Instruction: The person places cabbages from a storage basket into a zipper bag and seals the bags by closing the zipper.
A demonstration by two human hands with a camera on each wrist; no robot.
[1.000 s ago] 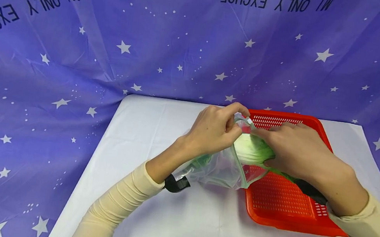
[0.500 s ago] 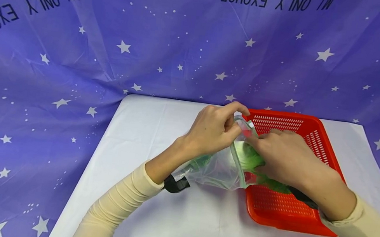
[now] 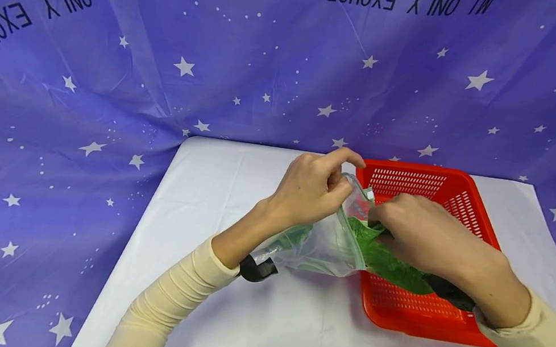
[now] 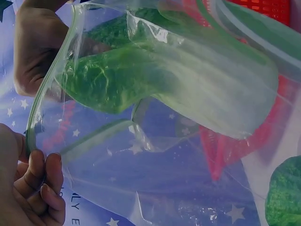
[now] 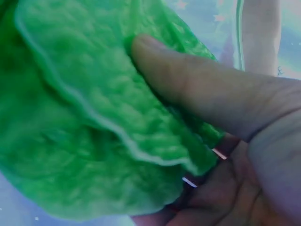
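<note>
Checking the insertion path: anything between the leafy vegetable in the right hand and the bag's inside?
Nothing visible in the way: the leafy vegetable is already partly inside the clear bag, and the left hand pinches the rim at one side. A green patch shows beyond; inside or behind the bag, I can't tell.

Leafy vegetable (image 3: 396, 270), crinkled and green, pinched under the right thumb (image 5: 183, 77), pale stalk (image 4: 221, 89) inside the clear bag (image 3: 320, 253), and that green-edged mouth gapes, rim caught in the left fingers (image 4: 54, 172)!
</note>
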